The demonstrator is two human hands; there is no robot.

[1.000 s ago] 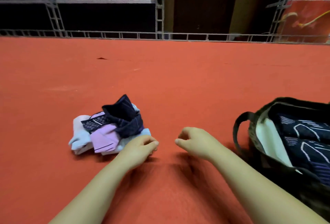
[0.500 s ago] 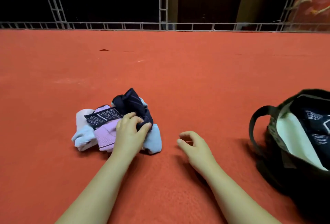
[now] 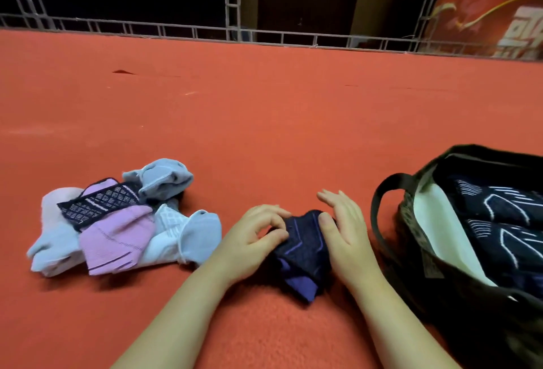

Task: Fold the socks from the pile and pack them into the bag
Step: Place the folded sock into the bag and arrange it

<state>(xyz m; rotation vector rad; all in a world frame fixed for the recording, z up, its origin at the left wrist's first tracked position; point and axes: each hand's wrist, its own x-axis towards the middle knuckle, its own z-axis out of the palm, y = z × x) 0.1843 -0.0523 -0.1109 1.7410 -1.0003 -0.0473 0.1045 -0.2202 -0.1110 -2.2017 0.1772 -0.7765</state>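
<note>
Between both hands, a dark navy sock point(image 3: 302, 248) lay on the red floor point(image 3: 264, 122), long axis running from the person outward, purple end nearest. It was pinched by the left hand point(image 3: 252, 239); the right hand point(image 3: 343, 230) lay flat-fingered against it. Folding was judged barely begun. Patterned socks were already packed in the bag point(image 3: 411, 216); the pile point(image 3: 117, 218) remained.

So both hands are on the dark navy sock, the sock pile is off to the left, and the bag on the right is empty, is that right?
Not quite: the bag is not empty. The head view shows dark patterned socks already inside it. The rest holds: the left hand and right hand are on the navy sock, with the pile to the left.
</note>
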